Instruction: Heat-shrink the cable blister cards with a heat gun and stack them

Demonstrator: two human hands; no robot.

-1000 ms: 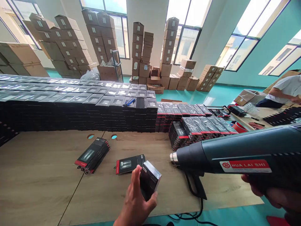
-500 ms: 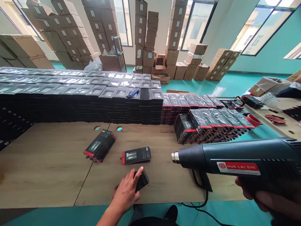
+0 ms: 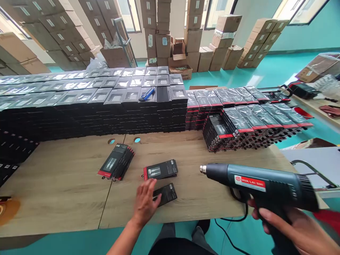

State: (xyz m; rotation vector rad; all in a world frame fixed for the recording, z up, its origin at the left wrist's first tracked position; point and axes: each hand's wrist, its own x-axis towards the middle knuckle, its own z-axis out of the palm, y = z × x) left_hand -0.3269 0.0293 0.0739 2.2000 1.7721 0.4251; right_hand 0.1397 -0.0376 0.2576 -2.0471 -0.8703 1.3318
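A single head-worn camera looks forward and down across a wooden table (image 3: 66, 184), close above the left hand (image 3: 145, 203) at lower centre and the right hand (image 3: 289, 226) at lower right, stacked cartons (image 3: 159, 32) far along the top.
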